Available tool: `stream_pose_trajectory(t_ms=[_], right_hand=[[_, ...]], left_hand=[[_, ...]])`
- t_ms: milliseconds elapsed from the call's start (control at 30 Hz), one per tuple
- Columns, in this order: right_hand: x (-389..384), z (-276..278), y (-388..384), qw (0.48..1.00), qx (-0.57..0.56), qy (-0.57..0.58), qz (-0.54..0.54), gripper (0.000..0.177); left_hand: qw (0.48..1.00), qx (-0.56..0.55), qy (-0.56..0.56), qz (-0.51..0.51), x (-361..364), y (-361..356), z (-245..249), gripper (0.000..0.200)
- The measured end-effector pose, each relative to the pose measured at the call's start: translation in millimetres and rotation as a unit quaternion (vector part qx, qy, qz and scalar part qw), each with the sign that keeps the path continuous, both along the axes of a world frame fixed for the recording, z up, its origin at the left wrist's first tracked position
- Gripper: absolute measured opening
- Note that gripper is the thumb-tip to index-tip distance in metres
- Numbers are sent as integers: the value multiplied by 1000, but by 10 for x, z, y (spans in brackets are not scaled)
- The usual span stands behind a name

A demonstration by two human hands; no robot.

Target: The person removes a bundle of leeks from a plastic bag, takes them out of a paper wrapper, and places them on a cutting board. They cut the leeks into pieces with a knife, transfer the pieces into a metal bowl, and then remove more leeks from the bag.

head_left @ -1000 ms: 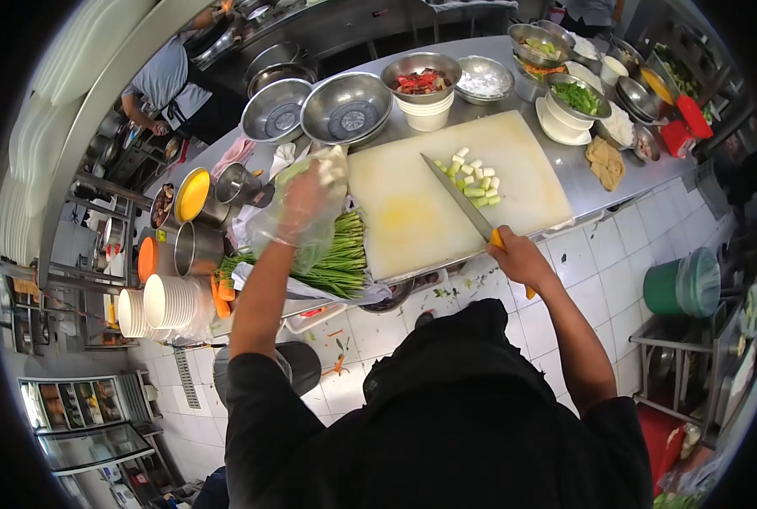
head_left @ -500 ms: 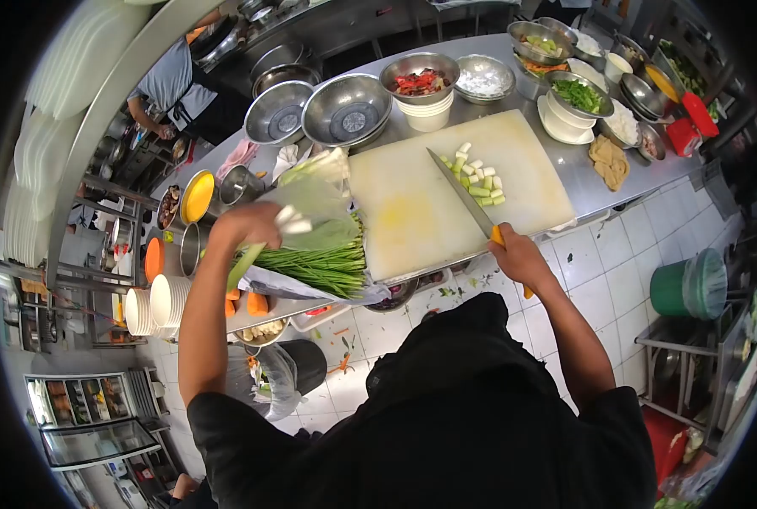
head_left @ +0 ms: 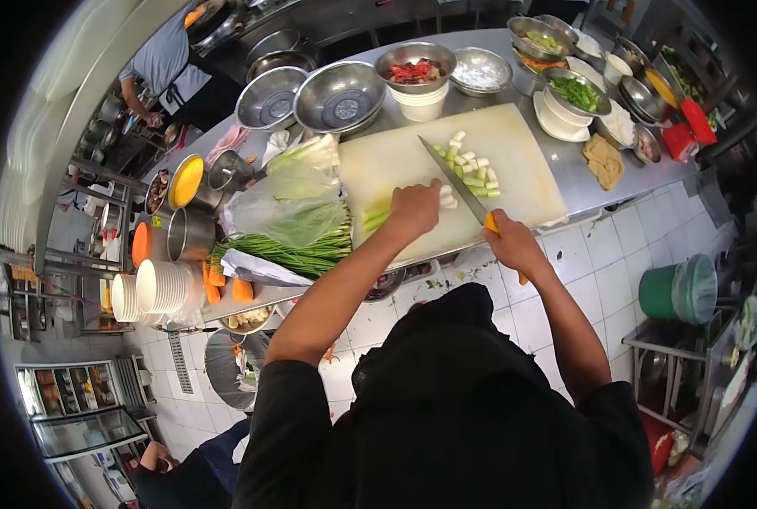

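Observation:
My left hand is closed over a few leek stalks on the white cutting board. Their white ends stick out toward the blade and the pale green part trails to the left. In my right hand is the yellow handle of a kitchen knife. The blade slants up and left over the board, between the held stalks and a loose group of cut leek pieces. Left of the board lies a bunch of thin green stems, partly under a clear plastic bag.
Metal bowls line the far edge, one with chopped red peppers. Bowls of greens and a folded cloth stand right. Stacked white tubs and carrots are left. A co-worker stands across the counter.
My left hand has moved right from above the green stems onto the board, bringing the leek stalks up to the knife. The knife stays at nearly the same place.

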State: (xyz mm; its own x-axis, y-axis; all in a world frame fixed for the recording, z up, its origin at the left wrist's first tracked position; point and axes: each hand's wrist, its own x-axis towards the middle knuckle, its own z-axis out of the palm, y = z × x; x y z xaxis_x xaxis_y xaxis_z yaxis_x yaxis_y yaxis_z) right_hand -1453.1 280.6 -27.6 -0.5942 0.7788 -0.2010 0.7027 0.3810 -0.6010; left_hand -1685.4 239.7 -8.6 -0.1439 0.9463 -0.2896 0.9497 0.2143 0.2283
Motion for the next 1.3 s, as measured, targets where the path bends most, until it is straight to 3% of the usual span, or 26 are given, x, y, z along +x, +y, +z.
stream_pose_trajectory(t_ms=[67,100,200,233,433,533,733,1000,1300], right_hand=[[-19,42,-36,1000,-11,-8,-5,35],[-25,48,-52,1000,-17,-11,-9,34],[-26,15,-94,1000,-5,0,0,35],[-40,27,-105,1000,-4,-5,-5,35],[-101,15,-189,1000,12,3,2,34],[-131,45,-192,1000,2,8,6,33],[-155,86,-187,1000,6,-4,3,33],[-197,114,-351,998,63,-16,4,30],[-425,56,-341,1000,23,-11,6,29]], left_hand=[[998,54,24,11,-2,31,-238,79],[996,62,55,19,34,4,-49,95],[989,142,-27,-41,-172,-155,-214,92],[980,190,-38,-48,-191,-216,-278,78],[943,321,-22,-85,-185,-350,-454,48],[944,310,-41,-107,-232,-396,-457,43],[944,305,33,-119,-258,-429,-560,39],[942,314,101,-56,-112,-448,-618,51],[941,309,136,-37,-121,-442,-659,49]])
